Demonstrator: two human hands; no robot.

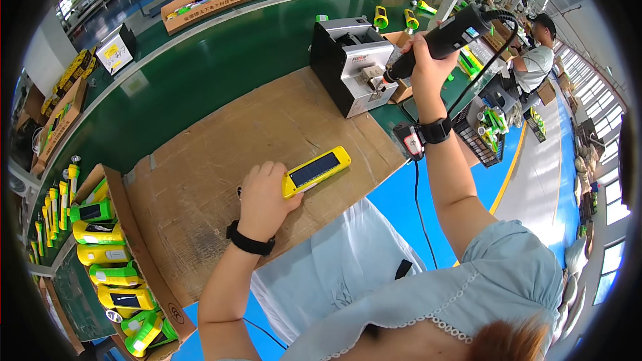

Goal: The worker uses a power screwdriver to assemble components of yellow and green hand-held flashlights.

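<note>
1. Yellow torch [317, 171] with a dark panel [313, 169] facing up, near the middle of the frame, flat on a brown cardboard sheet [200, 180]; slants lengthwise from lower left to upper right.
2. Clasped at its lower-left end by the left hand [263, 194], with thumb at the lower edge; extends rightward out of those fingers. Covered by the hand: the rest of that end. Hard to identify: a small dark piece [239, 191] just left of the hand.
3. At lower left, yellow-and-green torches [110, 254] in a cardboard box [148, 271], partly cut off below.
4. Well apart from the yellow torch, toward upper right: the right hand [431, 70], wrapped around a black power screwdriver [455, 35]. Aims down-left at the front of a black-and-silver machine [351, 70]; cannot tell whether touching.
5. Farthest, upper right: a co-worker [535, 67], with hands too small to make out.
</note>
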